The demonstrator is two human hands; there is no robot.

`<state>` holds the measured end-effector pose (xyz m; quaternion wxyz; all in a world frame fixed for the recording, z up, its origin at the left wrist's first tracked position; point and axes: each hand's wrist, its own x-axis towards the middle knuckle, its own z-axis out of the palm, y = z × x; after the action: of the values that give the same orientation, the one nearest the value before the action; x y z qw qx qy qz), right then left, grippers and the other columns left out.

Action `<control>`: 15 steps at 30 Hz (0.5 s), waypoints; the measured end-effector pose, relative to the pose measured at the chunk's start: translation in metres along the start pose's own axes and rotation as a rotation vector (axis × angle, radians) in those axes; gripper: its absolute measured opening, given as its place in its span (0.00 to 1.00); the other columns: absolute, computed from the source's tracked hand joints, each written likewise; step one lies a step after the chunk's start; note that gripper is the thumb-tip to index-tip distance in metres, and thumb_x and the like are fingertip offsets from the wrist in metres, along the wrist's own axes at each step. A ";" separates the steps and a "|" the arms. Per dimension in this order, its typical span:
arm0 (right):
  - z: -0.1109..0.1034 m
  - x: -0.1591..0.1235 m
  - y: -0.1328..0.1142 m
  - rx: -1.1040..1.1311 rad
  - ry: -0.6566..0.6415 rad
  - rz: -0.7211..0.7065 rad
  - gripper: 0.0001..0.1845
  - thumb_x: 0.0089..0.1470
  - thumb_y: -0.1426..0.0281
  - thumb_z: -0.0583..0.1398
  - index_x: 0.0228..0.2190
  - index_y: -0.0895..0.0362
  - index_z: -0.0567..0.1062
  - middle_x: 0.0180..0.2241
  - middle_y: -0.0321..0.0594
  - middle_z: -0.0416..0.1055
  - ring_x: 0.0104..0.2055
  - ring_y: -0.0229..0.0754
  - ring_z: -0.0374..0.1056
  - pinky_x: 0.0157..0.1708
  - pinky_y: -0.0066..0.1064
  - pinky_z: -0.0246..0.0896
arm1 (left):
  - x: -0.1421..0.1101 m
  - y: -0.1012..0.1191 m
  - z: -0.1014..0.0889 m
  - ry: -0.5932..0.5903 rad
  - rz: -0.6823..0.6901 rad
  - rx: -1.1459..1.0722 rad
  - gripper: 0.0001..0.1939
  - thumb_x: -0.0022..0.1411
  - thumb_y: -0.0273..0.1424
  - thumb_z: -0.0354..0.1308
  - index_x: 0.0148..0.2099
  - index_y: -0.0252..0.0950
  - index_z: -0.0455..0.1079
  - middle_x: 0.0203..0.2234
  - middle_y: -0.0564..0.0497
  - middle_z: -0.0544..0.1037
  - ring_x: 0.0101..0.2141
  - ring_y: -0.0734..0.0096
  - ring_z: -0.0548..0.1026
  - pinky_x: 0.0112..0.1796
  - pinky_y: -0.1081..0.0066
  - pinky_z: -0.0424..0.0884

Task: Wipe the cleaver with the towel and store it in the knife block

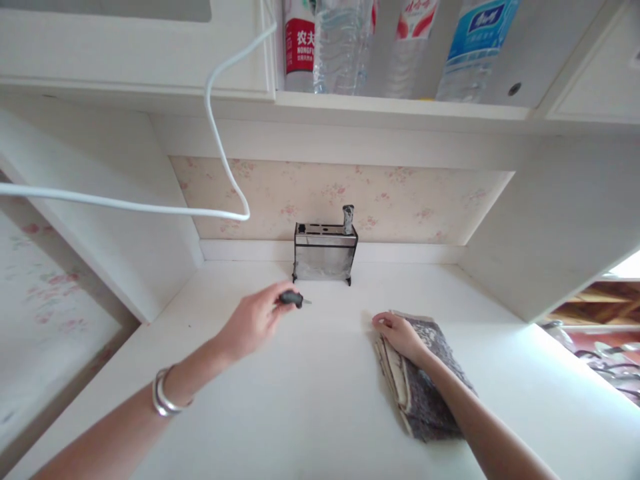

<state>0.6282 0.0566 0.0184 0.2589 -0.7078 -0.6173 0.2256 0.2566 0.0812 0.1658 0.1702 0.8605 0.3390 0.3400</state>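
Observation:
My left hand (255, 317) is closed around the black handle of a small tool (291, 299), held above the white counter. A short, thin metal tip points right from it; I cannot tell what kind of tool it is. On the right, my right hand (400, 335) lies on a folded grey-brown cloth (435, 393), its fingers curled at the upper left edge. Beyond both hands, against the back wall, stands a slotted knife holder (325, 261) with black ends and a greyish, see-through front. One dark, speckled handle (349, 219) sticks up from its right side.
The white counter (280, 413) sits between side panels, under a shelf (400, 110) holding several plastic bottles (475, 47). A white cable (220, 140) hangs in front at upper left. Glassy items (610, 360) stand beyond the right edge.

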 end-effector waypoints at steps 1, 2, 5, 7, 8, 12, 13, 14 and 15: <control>0.001 -0.001 -0.001 -0.014 0.003 -0.008 0.17 0.55 0.60 0.52 0.36 0.55 0.76 0.23 0.35 0.70 0.28 0.42 0.67 0.29 0.30 0.55 | 0.020 0.002 -0.013 0.054 -0.060 -0.086 0.11 0.66 0.33 0.54 0.50 0.39 0.66 0.42 0.50 0.79 0.41 0.68 0.78 0.44 0.68 0.74; 0.003 -0.002 -0.002 -0.025 0.004 -0.016 0.16 0.55 0.61 0.52 0.35 0.54 0.77 0.23 0.35 0.70 0.28 0.43 0.67 0.30 0.31 0.55 | 0.039 0.004 -0.025 0.106 -0.088 -0.166 0.12 0.65 0.35 0.55 0.49 0.39 0.65 0.42 0.49 0.79 0.42 0.67 0.78 0.45 0.67 0.74; 0.005 -0.006 -0.009 -0.078 0.006 -0.032 0.15 0.56 0.62 0.52 0.35 0.52 0.77 0.24 0.36 0.73 0.29 0.44 0.69 0.31 0.31 0.54 | 0.088 0.015 -0.055 0.241 -0.077 -0.348 0.14 0.61 0.35 0.59 0.47 0.37 0.64 0.41 0.47 0.78 0.42 0.63 0.79 0.44 0.63 0.76; 0.005 -0.007 -0.013 -0.124 0.010 -0.035 0.15 0.57 0.62 0.51 0.36 0.51 0.77 0.25 0.36 0.74 0.30 0.44 0.70 0.32 0.31 0.55 | 0.115 0.021 -0.066 0.361 -0.052 -0.415 0.15 0.60 0.34 0.61 0.47 0.37 0.63 0.42 0.47 0.77 0.42 0.63 0.78 0.42 0.62 0.78; 0.005 -0.008 -0.014 -0.143 0.010 -0.035 0.16 0.58 0.62 0.51 0.36 0.51 0.77 0.25 0.36 0.75 0.30 0.45 0.71 0.32 0.31 0.55 | 0.126 0.023 -0.069 0.424 -0.045 -0.424 0.16 0.59 0.33 0.61 0.47 0.37 0.62 0.43 0.47 0.77 0.43 0.63 0.78 0.42 0.63 0.78; 0.004 -0.009 -0.014 -0.157 0.013 -0.039 0.15 0.58 0.62 0.51 0.36 0.50 0.77 0.26 0.37 0.76 0.31 0.46 0.72 0.32 0.32 0.57 | 0.164 0.019 -0.069 0.564 -0.048 -0.387 0.15 0.60 0.35 0.62 0.46 0.38 0.62 0.43 0.49 0.76 0.42 0.67 0.77 0.40 0.63 0.79; 0.004 -0.009 -0.014 -0.154 0.014 -0.043 0.15 0.58 0.62 0.51 0.36 0.50 0.77 0.26 0.37 0.76 0.31 0.46 0.72 0.33 0.32 0.57 | 0.172 0.016 -0.067 0.579 -0.051 -0.369 0.16 0.60 0.36 0.62 0.46 0.38 0.62 0.43 0.50 0.75 0.41 0.68 0.77 0.39 0.63 0.79; 0.004 -0.009 -0.013 -0.152 0.016 -0.047 0.16 0.58 0.62 0.51 0.36 0.50 0.77 0.26 0.37 0.76 0.31 0.46 0.72 0.33 0.32 0.57 | 0.178 0.013 -0.066 0.595 -0.055 -0.345 0.16 0.60 0.37 0.62 0.46 0.38 0.62 0.43 0.50 0.75 0.40 0.69 0.77 0.37 0.63 0.79; 0.004 -0.008 -0.012 -0.150 0.016 -0.052 0.16 0.58 0.62 0.50 0.36 0.50 0.77 0.26 0.36 0.76 0.31 0.46 0.72 0.33 0.32 0.57 | 0.184 0.011 -0.064 0.601 -0.055 -0.309 0.17 0.60 0.38 0.61 0.46 0.37 0.62 0.42 0.49 0.75 0.40 0.68 0.77 0.36 0.63 0.79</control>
<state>0.6149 0.0498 0.0228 0.2159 -0.7108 -0.6484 0.1665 0.3156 0.2060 0.3034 0.2004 0.6764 0.3417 0.6209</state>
